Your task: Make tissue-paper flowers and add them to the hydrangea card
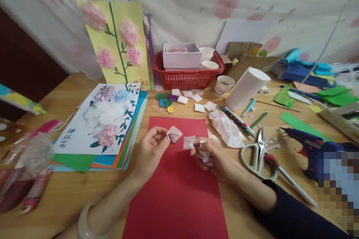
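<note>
Over a red sheet of paper (174,201), both of my hands are raised. My left hand (153,147) pinches a small pale pink paper square (174,134) between thumb and fingertips. A second thin whitish paper square (189,142) is pinched in my right hand (210,155), whose curled fingers also hold another white piece (205,156) lower down. The two squares are a short gap apart. Beyond the red sheet lie several small stacks of white squares (183,99), along with paint pots (167,102) in several colours.
At left, a flower picture (73,134) tops a pile of coloured paper. A red basket (187,78) and a paper cup (223,85) stand behind. Scissors (259,157), a brush (291,181), a crumpled tissue (226,127) and a blue glue gun (311,147) lie at right.
</note>
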`<state>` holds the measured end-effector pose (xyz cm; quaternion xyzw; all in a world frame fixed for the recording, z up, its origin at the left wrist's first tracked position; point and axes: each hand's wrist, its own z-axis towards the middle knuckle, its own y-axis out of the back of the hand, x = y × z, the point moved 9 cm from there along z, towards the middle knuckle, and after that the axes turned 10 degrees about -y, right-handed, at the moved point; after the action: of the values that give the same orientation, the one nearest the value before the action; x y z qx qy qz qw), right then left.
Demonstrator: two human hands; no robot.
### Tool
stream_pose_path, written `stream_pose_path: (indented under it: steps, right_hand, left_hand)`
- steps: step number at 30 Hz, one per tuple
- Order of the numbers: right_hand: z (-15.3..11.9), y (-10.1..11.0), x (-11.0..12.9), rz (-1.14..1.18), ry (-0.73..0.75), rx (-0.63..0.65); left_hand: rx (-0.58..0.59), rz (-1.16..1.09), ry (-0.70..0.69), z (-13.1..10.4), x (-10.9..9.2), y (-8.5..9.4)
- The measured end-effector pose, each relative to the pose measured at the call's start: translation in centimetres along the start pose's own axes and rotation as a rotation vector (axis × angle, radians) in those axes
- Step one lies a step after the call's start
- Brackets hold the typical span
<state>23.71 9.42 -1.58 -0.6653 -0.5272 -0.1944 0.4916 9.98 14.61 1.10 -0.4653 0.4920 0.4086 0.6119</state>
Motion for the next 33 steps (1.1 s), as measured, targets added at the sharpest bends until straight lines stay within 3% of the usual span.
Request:
stream_pose_path:
  steps: [5,8,12,16,33]
  right_hand:
    - [0.0,0.0,0.0,0.017,-0.007,-0.003]
    - [-0.1,-0.2,0.1,-0.019,-0.017,-0.006]
    - [-0.3,-0.5,0.2,-0.061,-0.02,-0.005]
    - [-0.4,-0.8,0.3,-0.085,-0.01,0.013]
    - [-0.2,-0.9,0.1,-0.125,0.013,0.051]
  left_hand:
    - [-0.021,0.12,-0.05,-0.1,-0.8,0.3]
    - [0.081,0.273,-0.09,-0.4,-1.6,-0.5]
    - [0.264,0.414,-0.241,-0.8,-3.0,-2.2]
    - [0.33,0.425,-0.316,-1.3,-4.0,-3.0]
    - [0.236,0.402,-0.254,-1.2,-3.4,-2.4]
